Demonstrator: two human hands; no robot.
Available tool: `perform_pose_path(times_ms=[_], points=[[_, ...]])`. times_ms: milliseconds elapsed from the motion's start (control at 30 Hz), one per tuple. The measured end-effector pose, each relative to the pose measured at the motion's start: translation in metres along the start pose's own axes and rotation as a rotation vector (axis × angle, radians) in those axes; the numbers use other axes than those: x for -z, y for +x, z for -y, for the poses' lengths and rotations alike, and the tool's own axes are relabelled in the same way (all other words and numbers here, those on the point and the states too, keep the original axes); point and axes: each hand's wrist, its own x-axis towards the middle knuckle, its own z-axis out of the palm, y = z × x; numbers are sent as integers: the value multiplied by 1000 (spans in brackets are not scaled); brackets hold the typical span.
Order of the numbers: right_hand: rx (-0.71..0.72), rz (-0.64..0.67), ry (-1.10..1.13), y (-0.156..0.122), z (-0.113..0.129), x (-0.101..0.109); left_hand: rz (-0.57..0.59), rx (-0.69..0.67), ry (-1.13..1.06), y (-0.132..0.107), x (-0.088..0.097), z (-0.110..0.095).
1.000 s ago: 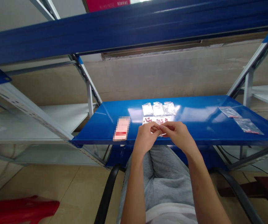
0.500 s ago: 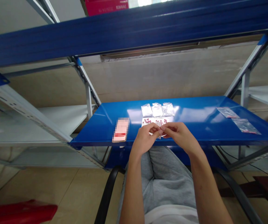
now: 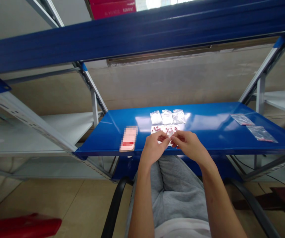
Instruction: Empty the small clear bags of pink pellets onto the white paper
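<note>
Clear plastic bags (image 3: 167, 117) lie in a row beyond a white sheet of red dots (image 3: 165, 129); my left hand (image 3: 154, 148) and right hand (image 3: 188, 145) pinch closed over it, their grip too small to tell.

The blue shelf (image 3: 211, 140) carries clear plastic bags (image 3: 167, 117), a red-dotted sheet (image 3: 159, 129), a pink packet (image 3: 129, 138).

shelf (image 3: 211, 132) — glossy blue metal | bags (image 3: 167, 117) — clear, smooth plastic
</note>
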Motion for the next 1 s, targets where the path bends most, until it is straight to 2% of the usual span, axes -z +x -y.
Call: perform_pose_path(times_ms=[267, 500, 633, 700, 900, 1000], points=[[-9, 5, 44, -2, 10, 1, 2, 3, -5, -3, 4, -1], [-2, -4, 58, -1, 10, -1, -81, -14, 49, -4, 0, -3], [-1, 4, 48, 0, 12, 0, -205, -30, 203, -4, 2, -3], [-3, 21, 20, 0, 13, 1, -230, -16, 274, -6, 5, -2], [-25, 26, -93, 0, 15, -6, -228, 44, 405, -11, 12, -3], [-37, 0, -81, 1, 17, -12, -157, 19, 359, -12, 13, -4]])
